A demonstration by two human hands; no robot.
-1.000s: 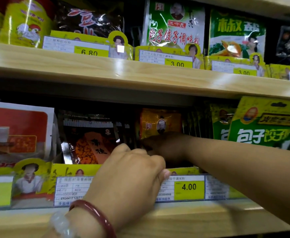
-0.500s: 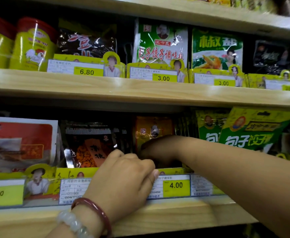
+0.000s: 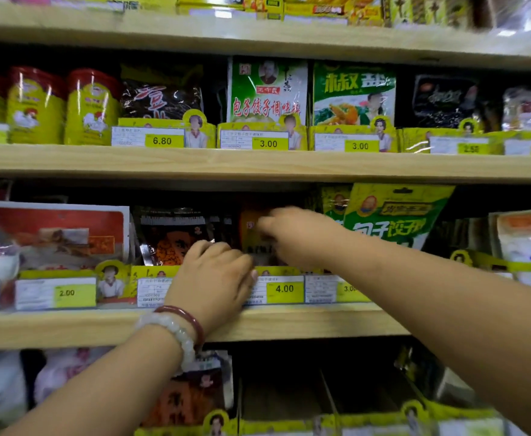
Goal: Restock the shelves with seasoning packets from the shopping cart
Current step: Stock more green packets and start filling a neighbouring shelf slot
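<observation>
Mid-restock: right hand [image 3: 292, 234] reaches the orange seasoning packet [image 3: 251, 228] standing in the middle-shelf slot, grip blurred, cannot tell; left hand [image 3: 217, 275] rests curled on the price-tag rail [image 3: 284, 289], holding nothing; cart unseen, remainder unknown

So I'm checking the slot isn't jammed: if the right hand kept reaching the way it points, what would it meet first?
Probably the orange packet standing in the slot above the 4.00 tag; the right hand is blurred, so contact is unclear.
</observation>
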